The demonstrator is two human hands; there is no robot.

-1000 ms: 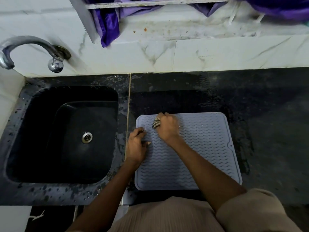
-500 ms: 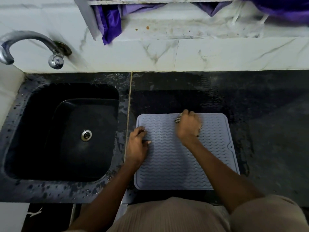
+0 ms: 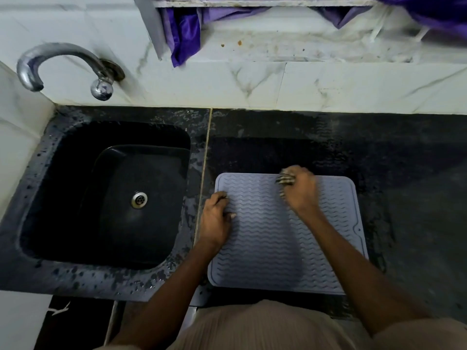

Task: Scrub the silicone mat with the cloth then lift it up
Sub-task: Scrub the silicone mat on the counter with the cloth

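Observation:
A pale grey silicone mat (image 3: 267,248) with wavy ridges lies flat on the black countertop, just right of the sink. My right hand (image 3: 300,193) is fisted on a small striped cloth (image 3: 284,178) and presses it on the mat near its far edge, about the middle. Only a bit of the cloth shows past my fingers. My left hand (image 3: 216,221) rests on the mat's left edge with its fingers curled, pinning it down.
A black sink (image 3: 63,223) with a metal drain lies to the left, with a steel tap (image 3: 38,61) above it. The wet black countertop (image 3: 417,198) stretches to the right. White marble wall and purple fabric (image 3: 184,34) stand behind.
My right hand slid the cloth rightward along the mat's far edge, from the far-left corner to about the middle. The left hand stayed on the left edge.

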